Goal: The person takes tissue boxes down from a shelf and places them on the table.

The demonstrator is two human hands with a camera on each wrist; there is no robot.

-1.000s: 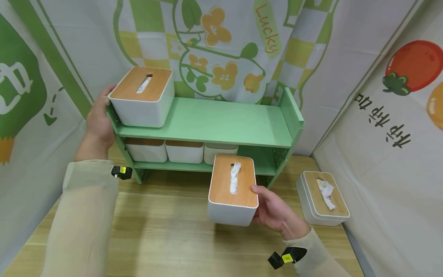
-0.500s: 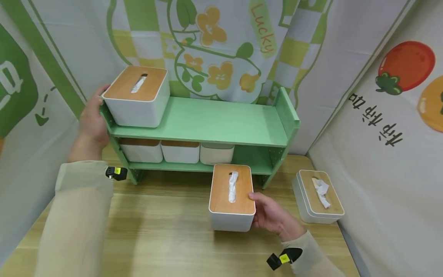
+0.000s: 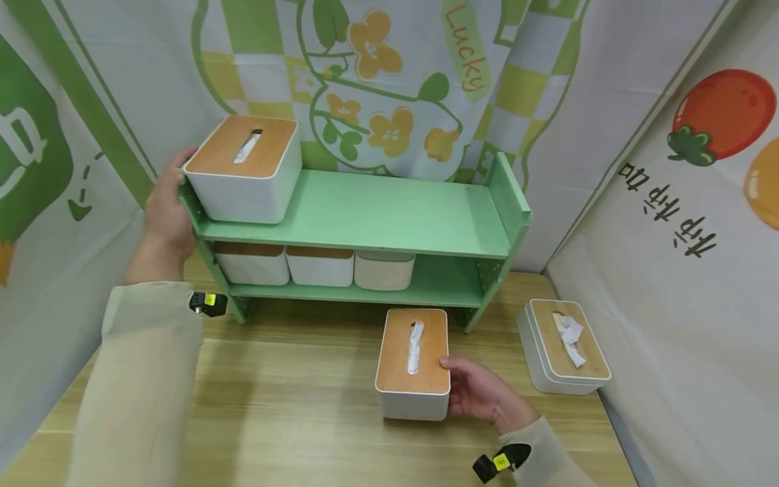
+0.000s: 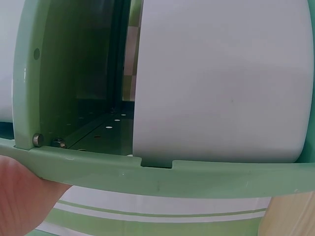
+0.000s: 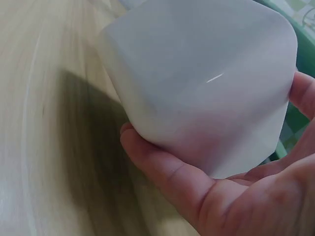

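My right hand [image 3: 482, 393] holds a white tissue box [image 3: 414, 352] with a wooden lid, in front of the shelf. Its thumb lies on the lid's right edge, and in the right wrist view the fingers [image 5: 167, 172] reach under the box's lower edge. A shadow falls on the table beside the box there. My left hand [image 3: 167, 216] grips the left side panel of the green two-tier shelf [image 3: 389, 210]; its fingers are mostly hidden behind the panel. Beside that hand, a larger tissue box [image 3: 243, 193] with a wooden lid sits on the top tier's left end.
On the lower tier stand a white box [image 3: 252, 267], another white box [image 3: 320, 269] and a cream box [image 3: 383, 272]. A flatter tissue box [image 3: 566, 352] rests on the wooden table [image 3: 292, 406] at right, near the printed cloth wall [image 3: 681, 304].
My right hand has drawn the tissue box away from the shelf, toward me and lower, uncovering the lower tier's front edge. My left hand has stayed on the side panel.
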